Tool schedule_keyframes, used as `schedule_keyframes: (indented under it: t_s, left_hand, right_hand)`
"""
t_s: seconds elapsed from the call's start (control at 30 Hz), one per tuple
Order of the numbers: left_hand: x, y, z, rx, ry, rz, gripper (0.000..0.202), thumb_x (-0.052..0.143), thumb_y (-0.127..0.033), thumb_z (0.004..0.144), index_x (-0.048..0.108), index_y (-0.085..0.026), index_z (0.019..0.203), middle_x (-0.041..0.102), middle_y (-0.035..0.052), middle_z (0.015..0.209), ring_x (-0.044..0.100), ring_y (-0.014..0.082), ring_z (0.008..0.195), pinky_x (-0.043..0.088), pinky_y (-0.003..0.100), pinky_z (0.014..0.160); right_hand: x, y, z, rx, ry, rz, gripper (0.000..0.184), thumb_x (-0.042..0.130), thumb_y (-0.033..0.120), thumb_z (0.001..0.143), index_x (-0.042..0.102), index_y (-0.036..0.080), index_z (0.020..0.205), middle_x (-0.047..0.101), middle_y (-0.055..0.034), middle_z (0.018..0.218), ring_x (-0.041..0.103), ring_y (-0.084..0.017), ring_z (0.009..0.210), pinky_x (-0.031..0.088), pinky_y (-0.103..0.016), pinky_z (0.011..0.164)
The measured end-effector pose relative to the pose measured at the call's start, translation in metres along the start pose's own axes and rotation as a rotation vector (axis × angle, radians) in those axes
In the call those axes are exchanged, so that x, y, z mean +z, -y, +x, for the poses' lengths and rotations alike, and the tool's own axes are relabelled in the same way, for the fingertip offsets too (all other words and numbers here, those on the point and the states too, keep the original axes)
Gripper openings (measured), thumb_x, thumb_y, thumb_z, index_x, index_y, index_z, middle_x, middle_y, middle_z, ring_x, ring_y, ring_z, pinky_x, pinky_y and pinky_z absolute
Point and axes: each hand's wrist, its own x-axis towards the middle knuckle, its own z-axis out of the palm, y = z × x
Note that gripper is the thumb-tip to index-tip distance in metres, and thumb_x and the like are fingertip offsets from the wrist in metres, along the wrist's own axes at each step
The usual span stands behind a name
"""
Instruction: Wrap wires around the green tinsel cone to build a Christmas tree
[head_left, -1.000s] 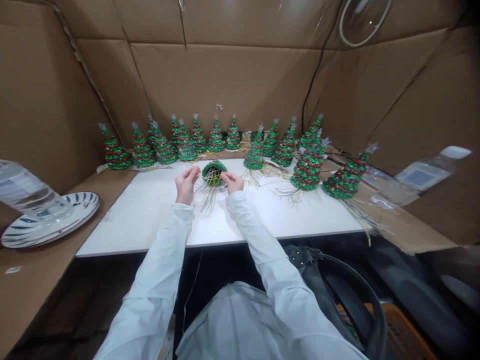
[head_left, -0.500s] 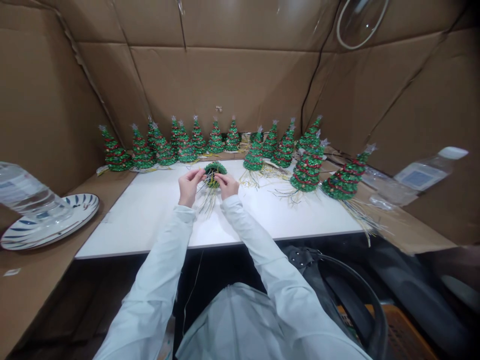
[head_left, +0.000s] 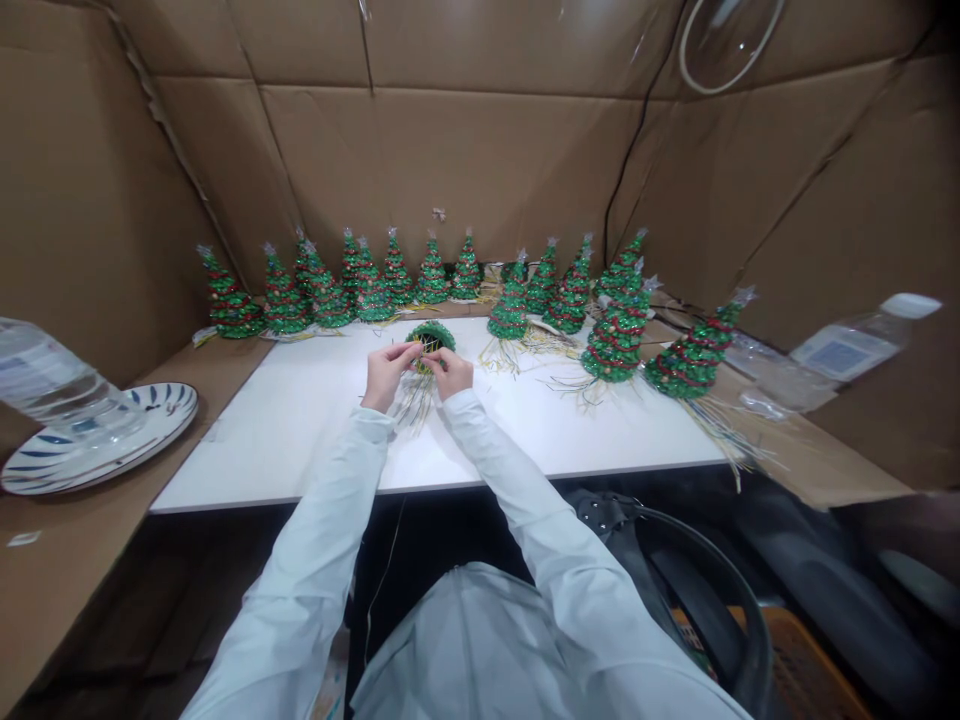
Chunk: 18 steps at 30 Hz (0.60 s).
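Note:
A small green beaded Christmas tree point(head_left: 430, 331) lies on its side on the white board, its hollow base facing me. Thin yellow and silvery wires point(head_left: 415, 405) trail out of that base onto the board. My left hand point(head_left: 388, 374) pinches at the wires from the left, thumb and forefinger together. From the right, my right hand point(head_left: 450, 372) pinches the same bundle, its fingertips close to those of the left. Which single strands lie between the fingers is too small to make out.
Upright beaded trees with star tops point(head_left: 322, 290) line the back of the white board point(head_left: 255, 440); more point(head_left: 615, 335) stand at right with loose wires. A plate point(head_left: 169, 400) bearing a water bottle point(head_left: 56, 385) is at left, another bottle point(head_left: 847, 350) at right. Cardboard walls surround the table.
My hands have come closer together over the tree's base; the left moved slightly right and the fingertips now nearly meet at the wires. The other trees stay put.

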Motion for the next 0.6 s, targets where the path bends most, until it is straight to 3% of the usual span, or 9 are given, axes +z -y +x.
schedule_keyframes:
  t_s: [0.47, 0.6]
  left_hand:
    - [-0.0006, 0.0023, 0.0003, -0.043, 0.033, 0.004, 0.031, 0.075, -0.035, 0.051, 0.071, -0.013, 0.073, 0.067, 0.0071, 0.074, 0.057, 0.0146, 0.066, 0.043, 0.024, 0.057]
    - [-0.0011, 0.0018, 0.001, -0.026, 0.025, 0.022, 0.031, 0.075, -0.036, 0.052, 0.071, -0.013, 0.072, 0.068, 0.0073, 0.073, 0.057, 0.0155, 0.068, 0.043, 0.025, 0.06]
  right_hand:
    - [-0.0021, 0.0017, -0.0004, -0.002, 0.066, -0.077, 0.014, 0.053, 0.029, 0.079, 0.064, 0.023, 0.073, 0.065, 0.0011, 0.081, 0.057, -0.013, 0.075, 0.041, -0.023, 0.071]
    - [-0.002, 0.0044, -0.0018, -0.016, 0.053, -0.067, 0.018, 0.053, 0.035, 0.079, 0.065, 0.023, 0.079, 0.065, 0.0002, 0.082, 0.056, -0.012, 0.07, 0.041, -0.022, 0.07]
